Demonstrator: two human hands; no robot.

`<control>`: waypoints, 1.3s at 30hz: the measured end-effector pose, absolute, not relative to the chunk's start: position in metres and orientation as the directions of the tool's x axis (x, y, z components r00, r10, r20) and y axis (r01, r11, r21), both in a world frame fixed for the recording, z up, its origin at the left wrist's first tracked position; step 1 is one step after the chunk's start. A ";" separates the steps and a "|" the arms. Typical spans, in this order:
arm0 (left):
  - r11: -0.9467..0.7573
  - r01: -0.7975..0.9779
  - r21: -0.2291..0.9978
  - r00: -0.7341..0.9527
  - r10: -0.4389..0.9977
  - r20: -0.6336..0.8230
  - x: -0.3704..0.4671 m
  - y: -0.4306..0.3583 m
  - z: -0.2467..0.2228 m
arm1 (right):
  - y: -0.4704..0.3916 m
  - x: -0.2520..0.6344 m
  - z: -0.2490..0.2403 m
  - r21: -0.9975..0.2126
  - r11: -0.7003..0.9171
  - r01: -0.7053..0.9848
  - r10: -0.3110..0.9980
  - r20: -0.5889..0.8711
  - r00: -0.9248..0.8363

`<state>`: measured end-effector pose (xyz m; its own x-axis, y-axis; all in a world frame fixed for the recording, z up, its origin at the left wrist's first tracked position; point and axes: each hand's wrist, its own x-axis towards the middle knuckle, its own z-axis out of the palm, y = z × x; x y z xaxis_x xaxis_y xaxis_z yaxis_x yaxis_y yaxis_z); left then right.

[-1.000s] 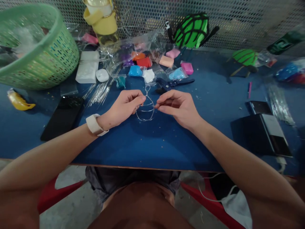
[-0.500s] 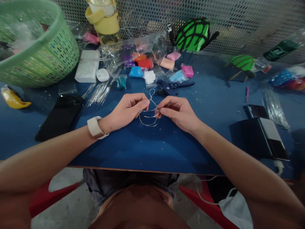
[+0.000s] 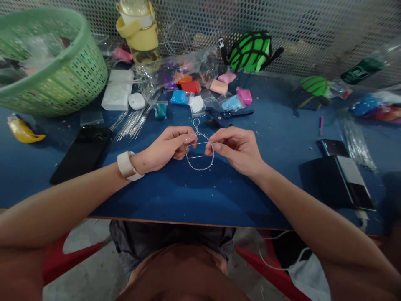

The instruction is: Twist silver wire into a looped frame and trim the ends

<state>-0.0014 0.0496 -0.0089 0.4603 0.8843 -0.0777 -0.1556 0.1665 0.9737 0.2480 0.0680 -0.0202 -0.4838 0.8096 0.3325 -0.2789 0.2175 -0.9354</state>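
Observation:
Between my hands is a wire frame (image 3: pixel 201 169) of twisted silver wire: a rounded loop crossed by thin wires, with a small ring at its far end. My left hand (image 3: pixel 175 144) pinches its left side near the neck. With thumb and index finger, my right hand (image 3: pixel 236 149) grips the right side of the loop. Just beyond the frame lie dark blue pliers (image 3: pixel 230 113). A bundle of straight silver wires (image 3: pixel 133 123) rests to the left, past my left hand.
Small packets of coloured clay (image 3: pixel 191 87) lie at the back. A green basket (image 3: pixel 90 62) and black phone (image 3: pixel 83 152) are on the left. A green turtle figure (image 3: pixel 250 52) stands by the mesh panel. Another phone on a dark box (image 3: pixel 332 179) sits at right.
The wire frame has turned so its loop shows rounder and flatter to view. My right hand has shifted slightly along its right side. The whole view has moved a little.

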 end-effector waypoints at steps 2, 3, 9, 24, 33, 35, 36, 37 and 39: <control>0.165 -0.143 0.976 0.458 0.885 -0.083 -0.002 0.050 -0.009 | 0.068 0.248 -0.020 -0.939 0.218 -0.267 0.816 0.325 -0.478; 0.164 -0.139 0.977 0.457 0.885 -0.084 -0.002 0.050 -0.009 | 0.068 0.248 -0.020 -0.942 0.214 -0.259 0.819 0.317 -0.478; 0.136 -0.135 0.981 0.470 0.881 -0.057 -0.004 0.053 -0.008 | 0.068 0.251 -0.019 -0.939 0.236 -0.251 0.810 0.332 -0.484; 0.115 -0.091 0.989 0.493 0.868 -0.056 -0.009 0.054 0.000 | 0.068 0.262 -0.012 -0.788 0.610 0.079 0.705 0.495 -0.508; -0.341 0.107 0.934 0.501 0.830 0.246 -0.009 0.051 -0.004 | 0.060 0.252 -0.004 -0.937 0.325 -0.128 0.838 0.348 -0.421; -0.460 0.167 0.872 0.509 0.798 0.324 -0.009 0.048 -0.002 | 0.059 0.251 -0.002 -0.926 0.353 -0.132 0.827 0.374 -0.419; -0.505 0.183 0.843 0.511 0.782 0.358 -0.009 0.047 -0.002 | 0.059 0.251 -0.001 -0.921 0.365 -0.138 0.817 0.388 -0.427; -0.544 0.189 0.818 0.509 0.766 0.392 -0.009 0.046 -0.002 | 0.058 0.252 -0.001 -0.916 0.373 -0.145 0.806 0.397 -0.439; -0.585 0.188 0.789 0.500 0.748 0.436 -0.009 0.045 -0.001 | 0.057 0.252 0.000 -0.915 0.376 -0.148 0.795 0.400 -0.456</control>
<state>-0.0087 0.0452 -0.0007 0.5004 0.7482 0.4356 0.1877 -0.5849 0.7891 0.2520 0.0573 0.0000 -0.4560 0.7950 0.4000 -0.1478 0.3756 -0.9149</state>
